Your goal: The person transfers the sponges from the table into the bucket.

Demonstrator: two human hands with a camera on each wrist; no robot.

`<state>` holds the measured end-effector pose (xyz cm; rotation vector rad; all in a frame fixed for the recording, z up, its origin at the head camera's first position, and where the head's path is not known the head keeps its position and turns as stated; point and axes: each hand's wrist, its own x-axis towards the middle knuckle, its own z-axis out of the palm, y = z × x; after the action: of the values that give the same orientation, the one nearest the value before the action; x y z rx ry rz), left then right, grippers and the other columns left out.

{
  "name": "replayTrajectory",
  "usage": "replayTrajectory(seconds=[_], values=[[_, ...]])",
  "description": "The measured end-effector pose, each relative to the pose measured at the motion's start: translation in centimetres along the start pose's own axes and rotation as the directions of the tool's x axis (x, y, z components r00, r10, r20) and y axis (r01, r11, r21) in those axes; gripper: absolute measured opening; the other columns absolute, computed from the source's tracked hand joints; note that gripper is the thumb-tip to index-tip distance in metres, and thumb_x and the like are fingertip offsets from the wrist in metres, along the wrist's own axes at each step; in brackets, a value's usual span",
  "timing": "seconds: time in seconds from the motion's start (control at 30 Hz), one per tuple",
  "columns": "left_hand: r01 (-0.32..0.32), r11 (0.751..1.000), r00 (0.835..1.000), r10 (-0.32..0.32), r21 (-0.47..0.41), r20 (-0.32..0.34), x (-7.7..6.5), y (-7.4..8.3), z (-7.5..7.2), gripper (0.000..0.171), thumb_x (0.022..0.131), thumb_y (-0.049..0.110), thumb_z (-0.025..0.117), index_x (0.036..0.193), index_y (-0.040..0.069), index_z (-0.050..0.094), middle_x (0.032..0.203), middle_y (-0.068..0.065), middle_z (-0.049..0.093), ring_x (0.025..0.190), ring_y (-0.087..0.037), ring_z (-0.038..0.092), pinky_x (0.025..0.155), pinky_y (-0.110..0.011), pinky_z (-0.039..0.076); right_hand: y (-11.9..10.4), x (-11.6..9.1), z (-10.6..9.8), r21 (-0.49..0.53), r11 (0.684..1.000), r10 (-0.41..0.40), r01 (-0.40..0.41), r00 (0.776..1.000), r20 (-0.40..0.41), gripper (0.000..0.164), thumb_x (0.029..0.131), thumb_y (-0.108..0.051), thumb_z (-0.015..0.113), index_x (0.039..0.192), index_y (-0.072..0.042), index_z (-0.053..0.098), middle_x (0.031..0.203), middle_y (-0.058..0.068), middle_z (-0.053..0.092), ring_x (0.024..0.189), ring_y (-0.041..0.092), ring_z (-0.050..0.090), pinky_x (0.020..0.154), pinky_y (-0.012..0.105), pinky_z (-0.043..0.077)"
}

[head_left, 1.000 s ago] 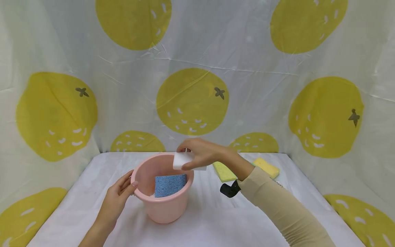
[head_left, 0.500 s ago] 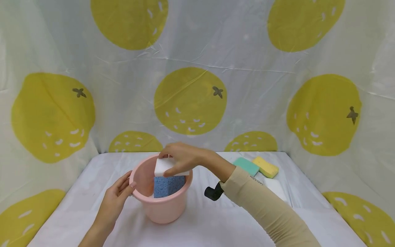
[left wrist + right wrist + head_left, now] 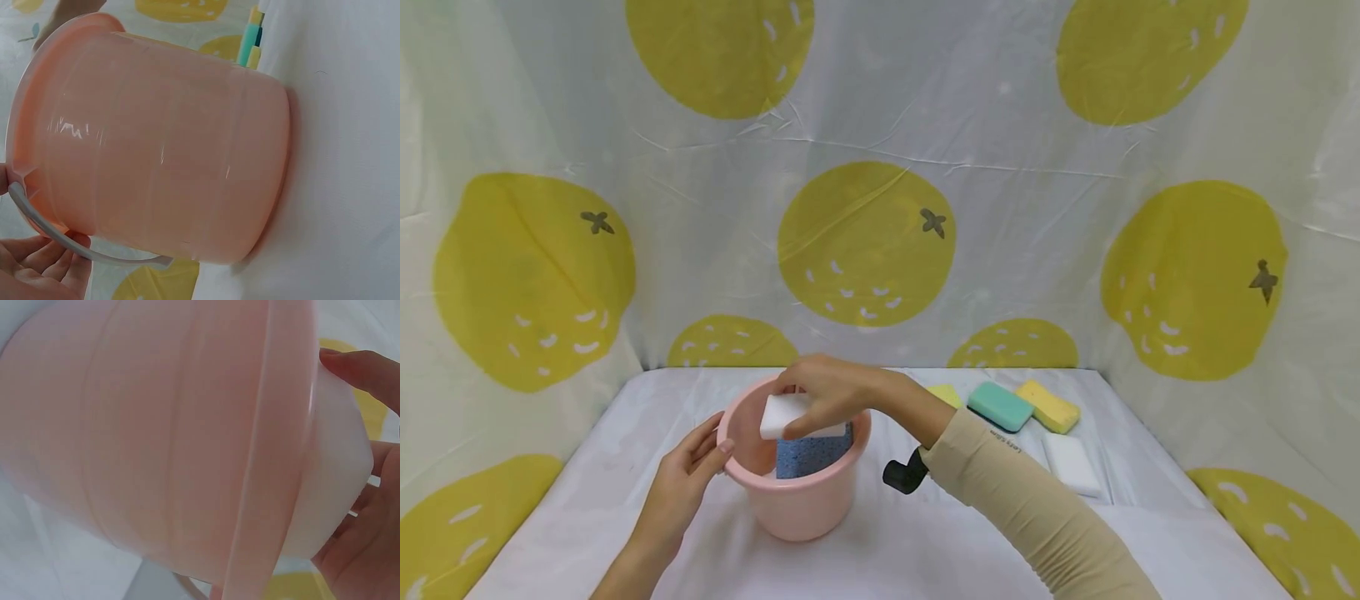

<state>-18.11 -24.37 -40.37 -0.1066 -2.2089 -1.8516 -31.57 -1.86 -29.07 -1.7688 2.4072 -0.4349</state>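
A pink bucket (image 3: 801,512) stands upright on the white-covered table. My left hand (image 3: 677,479) grips its left rim, thumb on the edge and fingers on the outer side; the left wrist view shows the grey handle (image 3: 94,255) hanging beside those fingers. Inside the bucket leans a blue sponge (image 3: 812,458), partly hidden. Over the bucket's mouth, my right hand (image 3: 835,392) holds a white sponge block (image 3: 784,415) between thumb and fingers. In the head view the block overlaps the top of the blue sponge; whether they touch I cannot tell.
Right of the bucket lie a teal sponge (image 3: 1000,406), a yellow sponge (image 3: 1049,407), another white sponge block (image 3: 1072,465) and a yellow-green sponge (image 3: 945,395) partly behind my right forearm. A lemon-print curtain (image 3: 1015,250) encloses the table's back and sides.
My right hand has carried the white sponge block left and down, from the bucket's right rim to over its mouth. The left hand keeps its hold on the rim.
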Motion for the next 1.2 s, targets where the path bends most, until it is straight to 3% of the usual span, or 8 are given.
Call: replayTrajectory(seconds=[0.2, 0.43, 0.7, 1.2], values=[[0.007, 1.0, 1.0, -0.007, -0.006, 0.003, 0.1, -0.1, 0.0, 0.061, 0.108, 0.024, 0.061, 0.157, -0.002, 0.037, 0.149, -0.026, 0.05, 0.119, -0.003, 0.06, 0.092, -0.016, 0.049, -0.2, 0.1, 0.2, -0.009, 1.0, 0.013, -0.013, 1.0, 0.01, 0.05, 0.088, -0.038, 0.08, 0.129, -0.01, 0.071, 0.11, -0.004, 0.067, 0.099, 0.009, 0.057, 0.083, 0.021, 0.047], [-0.016, 1.0, 1.0, 0.016, -0.002, 0.009, 0.1, -0.1, -0.1, 0.058, 0.108, 0.022, 0.061, 0.157, -0.001, 0.039, 0.147, -0.025, 0.052, 0.12, -0.008, 0.061, 0.093, -0.016, 0.048, -0.4, -0.4, 0.1, -0.008, 0.999, 0.05, -0.049, 0.998, 0.027, 0.064, 0.09, -0.044, 0.077, 0.142, -0.008, 0.064, 0.121, 0.001, 0.066, 0.108, 0.013, 0.057, 0.087, 0.024, 0.047], [0.002, 1.0, 1.0, -0.002, 0.013, -0.003, 0.1, -0.1, -0.2, 0.06, 0.107, 0.025, 0.062, 0.157, 0.001, 0.039, 0.147, -0.024, 0.053, 0.117, -0.003, 0.061, 0.092, -0.016, 0.048, 0.3, -1.3, 0.0, 0.012, 0.999, 0.047, -0.047, 0.999, 0.027, 0.059, 0.091, -0.043, 0.076, 0.142, -0.014, 0.064, 0.12, 0.006, 0.067, 0.112, 0.022, 0.06, 0.088, 0.028, 0.049], [0.0, 1.0, 1.0, 0.0, 0.004, -0.001, 0.1, -0.2, -0.1, 0.061, 0.107, 0.024, 0.062, 0.157, 0.0, 0.039, 0.149, -0.024, 0.051, 0.118, -0.002, 0.06, 0.093, -0.015, 0.047, 1.6, -4.3, -0.9, 0.021, 0.992, 0.124, -0.123, 0.992, -0.02, 0.058, 0.091, -0.043, 0.075, 0.138, -0.011, 0.065, 0.119, -0.003, 0.064, 0.11, 0.016, 0.059, 0.091, 0.03, 0.049]])
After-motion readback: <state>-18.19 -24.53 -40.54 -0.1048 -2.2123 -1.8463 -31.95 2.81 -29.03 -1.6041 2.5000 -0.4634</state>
